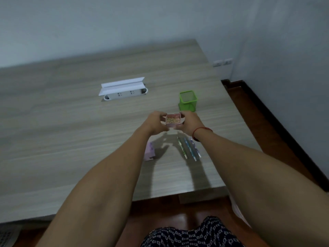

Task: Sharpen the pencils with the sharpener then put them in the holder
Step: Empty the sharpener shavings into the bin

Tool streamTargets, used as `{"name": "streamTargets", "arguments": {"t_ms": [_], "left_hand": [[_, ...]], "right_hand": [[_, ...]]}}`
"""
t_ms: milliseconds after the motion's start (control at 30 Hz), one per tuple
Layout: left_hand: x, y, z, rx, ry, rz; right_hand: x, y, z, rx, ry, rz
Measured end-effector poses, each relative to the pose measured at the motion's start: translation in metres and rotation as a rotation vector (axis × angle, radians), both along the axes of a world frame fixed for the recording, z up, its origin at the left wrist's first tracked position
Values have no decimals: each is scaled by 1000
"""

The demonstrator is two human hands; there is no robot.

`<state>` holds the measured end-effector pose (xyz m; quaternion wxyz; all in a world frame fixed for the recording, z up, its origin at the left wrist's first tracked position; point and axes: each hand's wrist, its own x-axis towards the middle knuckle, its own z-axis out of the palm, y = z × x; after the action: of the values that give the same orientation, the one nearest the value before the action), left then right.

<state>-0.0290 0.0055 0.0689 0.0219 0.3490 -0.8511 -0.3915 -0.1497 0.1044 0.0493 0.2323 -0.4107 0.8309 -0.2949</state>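
Through the head camera, I am holding a pink tray (173,120) above the table (71,122). My left hand (156,122) and right hand (189,122) are each pinching one side of it with curled fingers (162,114). The tray is carrying pale flecks, possibly pencil shavings, though they are blurring too much to be sure. The pencils (189,148) are lying side by side on the table under my right wrist, their patterned print smearing too much to read. The pink sharpener (149,152) is sitting beside my left forearm, which is covering part of it. The green holder (188,101) is standing just beyond my hands. A white power strip (124,94) is lying farther back, with a folded white sheet (122,85) resting against it.
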Motion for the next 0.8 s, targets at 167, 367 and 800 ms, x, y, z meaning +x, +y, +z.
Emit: {"name": "streamTargets", "arguments": {"t_ms": [167,367,800], "left_hand": [[-52,33,6,18,86,-96],[-141,109,7,17,82,-271],[-285,320,-34,59,7,-550]], "right_hand": [[-30,48,10,-63,-15,-178],[-91,145,15,-39,23,-411],[-204,368,-36,53,-53,-696]]}}
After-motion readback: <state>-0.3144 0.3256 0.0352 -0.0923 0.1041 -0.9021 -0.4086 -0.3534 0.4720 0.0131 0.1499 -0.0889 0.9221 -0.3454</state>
